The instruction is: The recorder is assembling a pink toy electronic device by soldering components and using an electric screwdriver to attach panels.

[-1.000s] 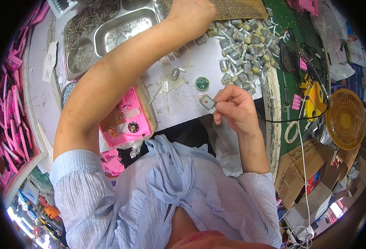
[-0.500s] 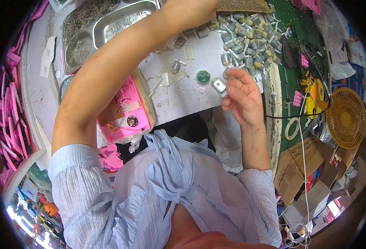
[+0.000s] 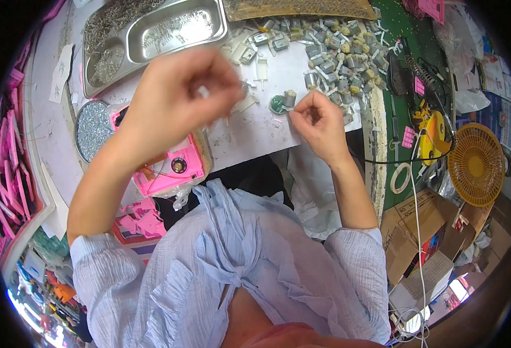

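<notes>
White sheeting covers the table (image 3: 249, 142), with a green surface along its right side and a round amber basket (image 3: 477, 165) beyond. From the head view, the person's right hand (image 3: 320, 124) has its fingers pinched at the lower end of a small motor (image 3: 289, 97), which is beside a round green pot (image 3: 276, 105); whether those two touch cannot be told. A heap of similar motors (image 3: 348, 61) lies just past this hand. The left hand (image 3: 189, 87) is raised and blurred, its fingers curled toward the thumb; whether they grip anything cannot be told. Near it are a metal tray (image 3: 125, 47) of small metal parts and an open pink housing (image 3: 193, 168).
</notes>
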`<state>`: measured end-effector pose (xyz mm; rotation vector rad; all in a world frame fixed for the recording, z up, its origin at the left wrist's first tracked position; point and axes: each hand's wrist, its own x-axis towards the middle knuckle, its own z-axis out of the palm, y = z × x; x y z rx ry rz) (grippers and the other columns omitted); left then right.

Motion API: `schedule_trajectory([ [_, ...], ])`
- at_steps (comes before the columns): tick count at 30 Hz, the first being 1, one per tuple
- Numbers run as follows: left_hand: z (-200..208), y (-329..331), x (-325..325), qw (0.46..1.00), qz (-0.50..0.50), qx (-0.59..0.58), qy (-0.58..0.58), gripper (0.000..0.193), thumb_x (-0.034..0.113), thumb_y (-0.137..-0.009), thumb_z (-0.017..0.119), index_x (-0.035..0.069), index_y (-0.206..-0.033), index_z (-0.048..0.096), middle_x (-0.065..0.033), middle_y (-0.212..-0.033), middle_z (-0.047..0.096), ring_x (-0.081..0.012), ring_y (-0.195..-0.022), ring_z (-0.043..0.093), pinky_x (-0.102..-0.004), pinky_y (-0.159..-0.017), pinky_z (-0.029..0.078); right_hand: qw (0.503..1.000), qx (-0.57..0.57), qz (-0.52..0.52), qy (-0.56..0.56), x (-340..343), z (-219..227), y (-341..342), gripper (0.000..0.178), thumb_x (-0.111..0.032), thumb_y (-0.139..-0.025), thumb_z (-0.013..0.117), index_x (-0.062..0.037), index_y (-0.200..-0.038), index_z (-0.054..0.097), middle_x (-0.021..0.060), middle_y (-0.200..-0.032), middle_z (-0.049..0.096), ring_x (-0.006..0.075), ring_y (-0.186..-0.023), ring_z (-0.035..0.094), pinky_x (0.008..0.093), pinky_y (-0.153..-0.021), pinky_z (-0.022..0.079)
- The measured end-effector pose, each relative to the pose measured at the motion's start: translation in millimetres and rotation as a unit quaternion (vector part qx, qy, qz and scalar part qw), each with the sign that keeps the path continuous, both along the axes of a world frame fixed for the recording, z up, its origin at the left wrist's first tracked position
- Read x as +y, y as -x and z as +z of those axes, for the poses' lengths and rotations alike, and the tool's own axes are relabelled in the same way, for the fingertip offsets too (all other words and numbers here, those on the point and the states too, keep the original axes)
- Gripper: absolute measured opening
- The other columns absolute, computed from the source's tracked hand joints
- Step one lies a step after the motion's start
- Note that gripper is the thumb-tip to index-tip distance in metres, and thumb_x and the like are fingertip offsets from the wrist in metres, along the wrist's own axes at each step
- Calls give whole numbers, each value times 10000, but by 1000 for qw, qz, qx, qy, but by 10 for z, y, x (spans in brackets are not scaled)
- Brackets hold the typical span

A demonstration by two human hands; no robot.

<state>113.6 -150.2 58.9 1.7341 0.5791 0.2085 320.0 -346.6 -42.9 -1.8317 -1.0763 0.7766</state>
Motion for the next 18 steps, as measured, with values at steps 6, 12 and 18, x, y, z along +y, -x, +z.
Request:
schedule_trajectory([
  [6, -211, 782, -410, 982, 115, -35, 143, 120, -6, -881, 734, -7, -986, 676, 16, -835, 654, -11, -701, 560, -172, -575, 430, 986, -108, 89, 92, 203, 335, 43, 360, -27, -795, 638, -101, -1147, 657, 95, -715, 608, 247, -661, 615, 355, -647, 501],
  [12, -352, 1092, -689, 947, 160, -101, 258, 146, -77, -889, 694, -39, -1027, 665, -39, -937, 664, -53, -749, 612, -186, -625, 479, 940, -282, 165, 97, 294, 412, 40, 376, -42, -791, 620, -98, -1161, 667, 134, -781, 656, 329, -725, 654, 432, -695, 524],
  [18, -483, 1148, -891, 966, 184, -98, 150, 166, -51, -856, 722, -35, -1019, 693, -67, -1000, 681, -94, -816, 635, -228, -695, 524, 930, -314, 164, 94, 365, 529, 145, 388, -29, -813, 659, -85, -1197, 677, 121, -810, 660, 236, -726, 661, 359, -695, 530],
])
